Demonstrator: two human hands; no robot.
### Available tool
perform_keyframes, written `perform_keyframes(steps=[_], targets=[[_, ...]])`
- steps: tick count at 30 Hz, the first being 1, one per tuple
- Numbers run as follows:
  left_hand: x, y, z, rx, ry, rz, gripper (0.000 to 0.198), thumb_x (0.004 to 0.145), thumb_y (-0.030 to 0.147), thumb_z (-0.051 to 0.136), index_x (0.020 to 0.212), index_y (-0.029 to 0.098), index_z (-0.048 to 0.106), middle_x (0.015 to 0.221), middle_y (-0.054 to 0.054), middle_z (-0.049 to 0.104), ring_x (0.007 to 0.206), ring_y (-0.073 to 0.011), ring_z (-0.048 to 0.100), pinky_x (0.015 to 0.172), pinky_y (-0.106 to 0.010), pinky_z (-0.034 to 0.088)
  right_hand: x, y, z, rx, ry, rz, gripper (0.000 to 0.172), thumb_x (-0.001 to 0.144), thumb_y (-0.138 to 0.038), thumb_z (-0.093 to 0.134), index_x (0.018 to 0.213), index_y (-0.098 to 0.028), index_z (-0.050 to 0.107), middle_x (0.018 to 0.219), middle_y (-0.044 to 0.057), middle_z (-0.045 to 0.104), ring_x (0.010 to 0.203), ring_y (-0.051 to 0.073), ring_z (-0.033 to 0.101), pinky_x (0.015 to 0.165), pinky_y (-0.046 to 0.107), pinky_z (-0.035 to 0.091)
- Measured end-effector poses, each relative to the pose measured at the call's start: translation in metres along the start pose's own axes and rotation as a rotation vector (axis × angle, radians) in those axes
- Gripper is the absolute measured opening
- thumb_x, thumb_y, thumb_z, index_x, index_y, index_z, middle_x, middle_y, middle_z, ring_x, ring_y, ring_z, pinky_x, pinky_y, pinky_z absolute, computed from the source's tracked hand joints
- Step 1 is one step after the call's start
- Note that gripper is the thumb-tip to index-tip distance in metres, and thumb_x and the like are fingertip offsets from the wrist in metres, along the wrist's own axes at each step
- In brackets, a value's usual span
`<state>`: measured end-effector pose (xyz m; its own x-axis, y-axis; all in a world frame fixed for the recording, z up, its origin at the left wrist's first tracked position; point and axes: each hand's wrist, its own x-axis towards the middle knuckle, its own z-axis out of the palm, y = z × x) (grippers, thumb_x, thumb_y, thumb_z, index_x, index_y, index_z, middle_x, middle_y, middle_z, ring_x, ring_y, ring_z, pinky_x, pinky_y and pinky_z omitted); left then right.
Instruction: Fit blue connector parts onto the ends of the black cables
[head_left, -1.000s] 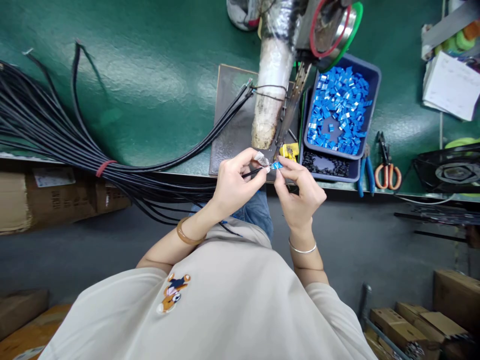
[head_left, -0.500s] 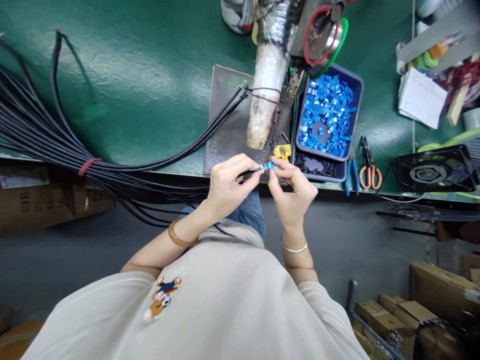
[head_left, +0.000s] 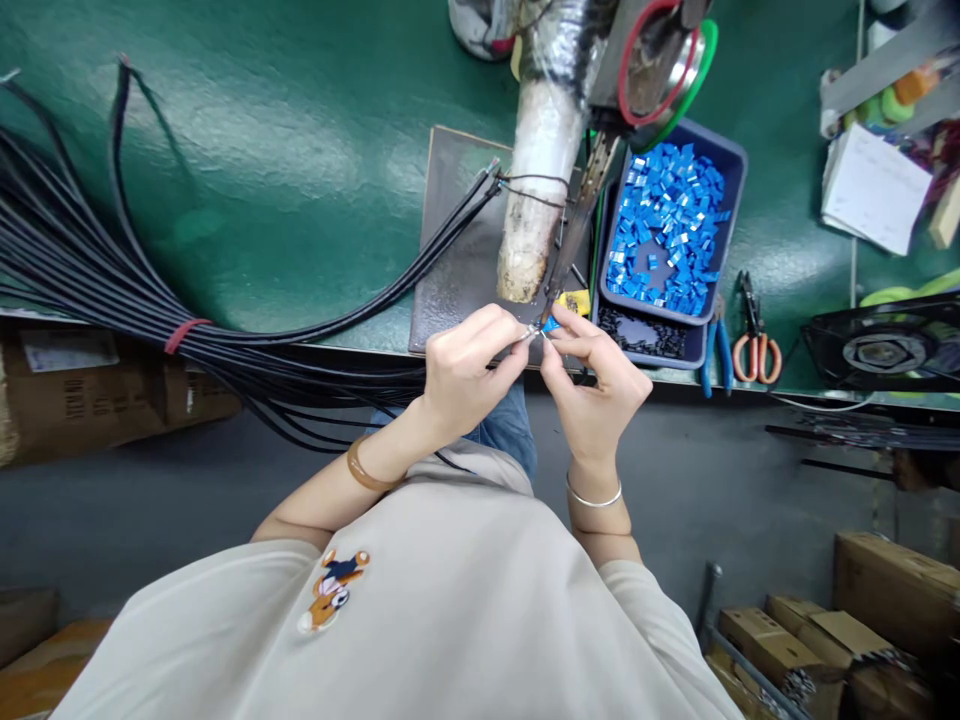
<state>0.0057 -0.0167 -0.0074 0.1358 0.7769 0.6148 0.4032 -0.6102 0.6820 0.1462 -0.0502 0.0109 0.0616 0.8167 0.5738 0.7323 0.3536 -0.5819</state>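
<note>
A: Pose?
B: Left hand (head_left: 476,365) mid-frame, knuckles up, thumb and fingertips pinching a wire end (head_left: 532,330). Right hand (head_left: 596,385) just right of it, fingertips closed on a small blue connector (head_left: 551,323), by the near edge of the desk (head_left: 300,220).
A: Versus half a second ago?
B: Same pinch both sides; blue connector now more hidden behind right fingers.

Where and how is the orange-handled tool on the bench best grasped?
Likely by its orange handles, coming from the person's side with the right hand: the handles point to the near edge of the green bench, the dark tip away. A blue-handled tool lies close on its left.
</note>
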Motion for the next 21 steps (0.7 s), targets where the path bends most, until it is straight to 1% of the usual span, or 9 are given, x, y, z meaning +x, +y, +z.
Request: perform_keyframes(steps=[4,9,15,17,19,21], targets=[[0.0,0.001,-0.003,0.037,-0.028,-0.003,0.016,0.087,0.012,0.057,0.073,0.018,0.059,0.067,0.0,0.062,0.064,-0.0113,0.057,0.061,-0.022,0.043,0.0,-0.002,-0.002,0.007,-0.042,-0.026,0.01,0.087,-0.014,0.064,0.083,-0.024,0.064,0.109,0.002,0.077,0.099,0.018,0.075,0.084,0.029,0.063],[-0.005,-0.001,-0.003,0.06,-0.096,-0.028,0.016,0.089,0.015,0.057,0.075,0.018,0.059,0.068,0.0,0.063,0.065,-0.0117,0.058,0.062,-0.023,0.043,-0.005,0.0,-0.004,-0.049,-0.115,-0.046,0.01,0.088,-0.015,0.061,0.082,-0.023,0.06,0.117,0.006,0.075,0.095,0.017,0.076,0.082,0.028,0.064],[-0.009,-0.001,-0.002,0.018,-0.111,-0.022,0.013,0.091,0.015,0.057,0.078,0.017,0.061,0.072,-0.002,0.065,0.067,-0.0116,0.06,0.064,-0.022,0.044,-0.006,0.002,-0.007,-0.032,-0.105,-0.056,0.011,0.087,-0.013,0.063,0.085,-0.023,0.06,0.115,0.006,0.076,0.093,0.016,0.076,0.083,0.028,0.063],[-0.008,0.0,-0.004,-0.009,-0.116,-0.025,0.011,0.09,0.013,0.058,0.08,0.016,0.061,0.072,-0.002,0.065,0.067,-0.0113,0.059,0.065,-0.022,0.044,-0.005,0.002,-0.009,-0.02,-0.104,-0.039,0.011,0.087,-0.013,0.063,0.085,-0.023,0.061,0.112,0.005,0.077,0.091,0.016,0.076,0.082,0.028,0.063],[-0.008,0.001,-0.008,-0.053,-0.15,-0.039,0.011,0.089,0.011,0.058,0.079,0.016,0.062,0.072,-0.001,0.065,0.067,-0.0106,0.059,0.064,-0.021,0.044,-0.004,0.002,-0.012,0.002,-0.112,0.005,0.01,0.087,-0.013,0.063,0.085,-0.023,0.062,0.107,0.003,0.078,0.093,0.016,0.076,0.083,0.029,0.062],[-0.01,0.001,-0.012,-0.104,-0.248,-0.045,0.011,0.087,0.009,0.057,0.081,0.016,0.063,0.071,0.0,0.064,0.062,-0.0098,0.057,0.06,-0.02,0.043,-0.002,0.003,-0.016,0.031,-0.092,0.076,0.008,0.087,-0.015,0.064,0.085,-0.023,0.063,0.105,0.003,0.078,0.095,0.017,0.075,0.084,0.03,0.062]])
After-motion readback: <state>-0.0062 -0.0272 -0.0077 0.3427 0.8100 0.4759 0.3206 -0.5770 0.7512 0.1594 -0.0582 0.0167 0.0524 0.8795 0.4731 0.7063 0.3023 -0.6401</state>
